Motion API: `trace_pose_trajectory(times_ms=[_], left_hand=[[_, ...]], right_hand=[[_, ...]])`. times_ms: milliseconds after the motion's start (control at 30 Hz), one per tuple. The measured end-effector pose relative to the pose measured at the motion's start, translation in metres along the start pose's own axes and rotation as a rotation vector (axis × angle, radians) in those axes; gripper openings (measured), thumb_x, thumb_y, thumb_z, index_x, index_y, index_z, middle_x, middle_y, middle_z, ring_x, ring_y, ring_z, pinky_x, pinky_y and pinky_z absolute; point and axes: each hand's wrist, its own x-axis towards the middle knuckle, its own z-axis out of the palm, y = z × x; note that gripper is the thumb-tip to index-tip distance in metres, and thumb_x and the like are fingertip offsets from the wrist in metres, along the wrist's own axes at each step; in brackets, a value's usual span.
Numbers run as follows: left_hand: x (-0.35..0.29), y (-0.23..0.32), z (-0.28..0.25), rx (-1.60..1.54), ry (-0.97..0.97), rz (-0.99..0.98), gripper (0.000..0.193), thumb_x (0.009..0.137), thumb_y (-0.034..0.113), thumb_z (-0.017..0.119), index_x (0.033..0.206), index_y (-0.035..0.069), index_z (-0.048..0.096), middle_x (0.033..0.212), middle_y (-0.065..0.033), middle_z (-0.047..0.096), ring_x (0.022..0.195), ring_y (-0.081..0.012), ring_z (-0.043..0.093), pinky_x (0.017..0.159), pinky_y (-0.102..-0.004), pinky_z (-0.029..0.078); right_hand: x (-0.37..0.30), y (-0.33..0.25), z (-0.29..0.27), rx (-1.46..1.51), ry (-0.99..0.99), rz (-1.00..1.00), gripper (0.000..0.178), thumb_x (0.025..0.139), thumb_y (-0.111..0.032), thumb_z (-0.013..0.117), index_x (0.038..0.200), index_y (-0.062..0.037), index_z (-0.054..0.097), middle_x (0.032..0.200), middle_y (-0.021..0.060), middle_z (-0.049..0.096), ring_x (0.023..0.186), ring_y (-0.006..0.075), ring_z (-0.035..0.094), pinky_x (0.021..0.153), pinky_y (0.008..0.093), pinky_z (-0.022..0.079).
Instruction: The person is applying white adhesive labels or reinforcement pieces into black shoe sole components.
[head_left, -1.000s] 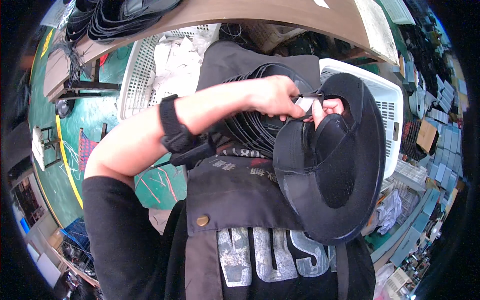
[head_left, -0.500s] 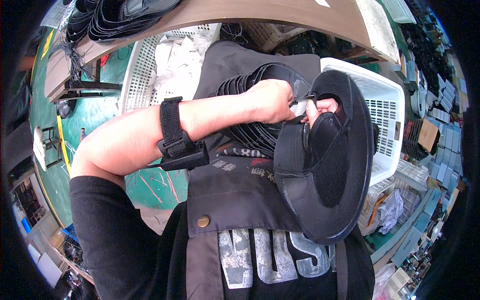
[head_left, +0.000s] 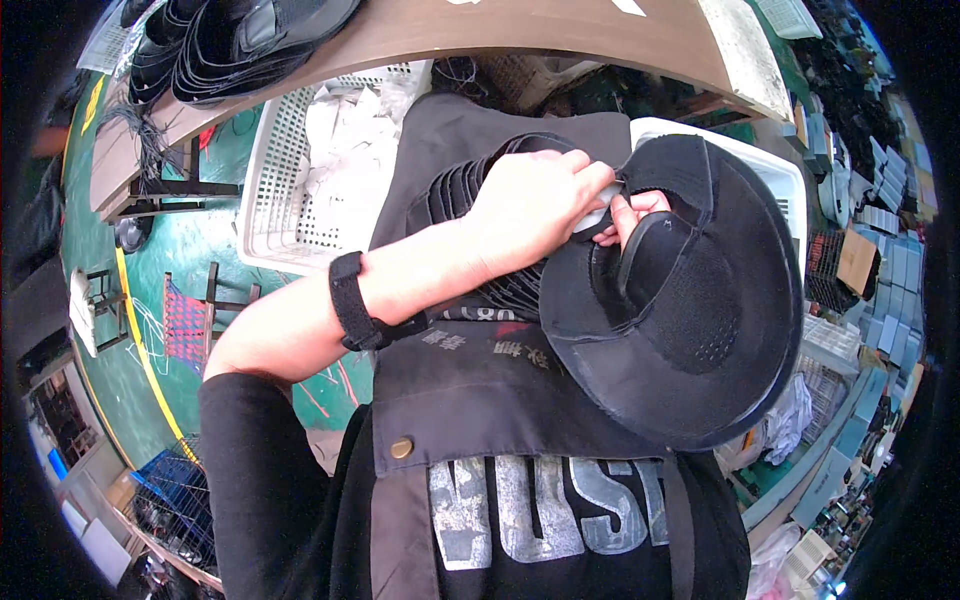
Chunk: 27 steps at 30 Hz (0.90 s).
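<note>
Bent across from the left, my left hand (head_left: 540,205) is closed, its fingertips at the edge of a black shoe upper (head_left: 700,330). A thin pointed tip and a pale patch show by those fingers, too small to name. My right hand (head_left: 640,212) shows only as fingers in the opening of the upper, closed on its edge and touching close to my left fingertips; the rest of it is hidden behind the black material. The upper is tilted, its wide rounded side toward the right. Beneath my left wrist, several more black uppers (head_left: 455,190) lie stacked on my dark apron (head_left: 480,390).
A white perforated basket (head_left: 275,180) with pale scraps stands beyond my left arm. Another white basket (head_left: 785,160) stands behind the upper on the right. Ahead runs a brown tabletop (head_left: 450,30) with black uppers (head_left: 240,50) at its left end. A rack with red netting (head_left: 187,320) stands on the green floor.
The upper has turned, so its rounded side shows broader and farther right. My left forearm and elbow have shifted, and the wrist has rotated so the back of the hand shows more.
</note>
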Motion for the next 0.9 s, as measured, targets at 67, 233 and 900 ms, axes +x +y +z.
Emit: trace_pose_trajectory(times_ms=[67,233,900], left_hand=[[-0.002,0.002,0.005,-0.018,0.050,-0.032,0.023,0.082,0.025,0.064,0.099,0.011,0.061,0.083,-0.0066,0.062,0.079,-0.0249,0.064,0.064,-0.0354,0.052],[0.002,-0.002,0.008,0.009,0.082,-0.030,0.017,0.081,0.023,0.065,0.085,0.008,0.060,0.078,-0.0075,0.060,0.073,-0.0263,0.063,0.061,-0.0367,0.051],[-0.003,-0.022,-0.006,-0.489,-0.181,-0.388,0.033,0.079,0.021,0.072,0.099,0.002,0.055,0.071,-0.0065,0.058,0.066,-0.0180,0.058,0.060,-0.0353,0.046]], right_hand=[[0.003,0.009,-0.005,-0.009,-0.037,-0.092,0.016,0.092,-0.013,0.059,0.089,-0.0026,0.047,0.067,0.0077,0.062,0.055,0.0128,0.061,0.052,0.0263,0.049],[-0.007,0.003,0.002,0.041,-0.059,-0.150,0.016,0.092,-0.013,0.059,0.089,-0.0027,0.048,0.067,0.0069,0.060,0.057,0.0116,0.061,0.053,0.0251,0.049],[-0.013,-0.008,0.004,0.124,-0.083,-0.187,0.011,0.089,-0.006,0.061,0.084,-0.0042,0.051,0.066,0.0031,0.057,0.055,0.0077,0.056,0.051,0.0219,0.046]])
